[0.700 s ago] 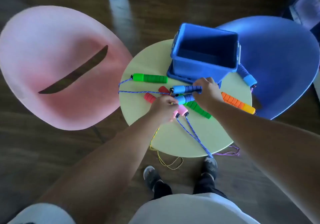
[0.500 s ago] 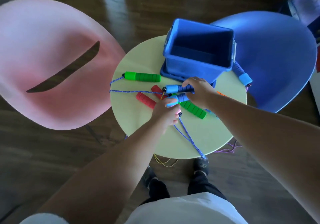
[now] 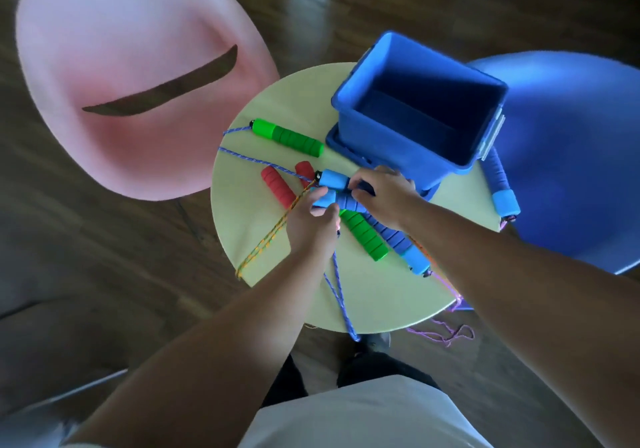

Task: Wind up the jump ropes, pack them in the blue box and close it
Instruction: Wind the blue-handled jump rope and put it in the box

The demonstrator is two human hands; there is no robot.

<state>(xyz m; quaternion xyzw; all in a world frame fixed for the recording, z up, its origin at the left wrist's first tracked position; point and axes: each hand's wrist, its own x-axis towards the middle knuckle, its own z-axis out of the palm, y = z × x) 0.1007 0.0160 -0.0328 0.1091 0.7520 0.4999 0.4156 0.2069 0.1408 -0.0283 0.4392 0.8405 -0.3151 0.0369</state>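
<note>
— What's the surface like from where you sit?

— I see a small round desk (image 3: 381,295), pale yellow-green, standing on a dark wood plank floor (image 3: 104,274). A pink chair (image 3: 114,49) sits to its left and a blue chair (image 3: 568,157) to its right, both close against the rim.

— And the blue box?

— The blue box (image 3: 408,143) stands open on the far right part of the desk, resting on what looks like its lid (image 3: 337,143). Nothing I can make out inside.

— The hands?

— My left hand (image 3: 308,226) is closed around the light-blue end of a handle, and my right hand (image 3: 381,195) grips the pair of blue handles (image 3: 334,188) further along, just in front of the box. The two hands are nearly touching.

— The other ropes?

— One green handle (image 3: 287,136) lies left of the box, its mate (image 3: 363,236) lies under my right wrist beside another blue handle (image 3: 401,247). Two red handles (image 3: 277,186) sit near the middle. One more blue handle (image 3: 500,184) hangs at the right rim beside the box. A blue cord (image 3: 341,295) runs off the near edge, a yellow-orange cord (image 3: 266,243) crosses toward the left edge, and a pink cord (image 3: 446,333) trails on the floor.
</note>
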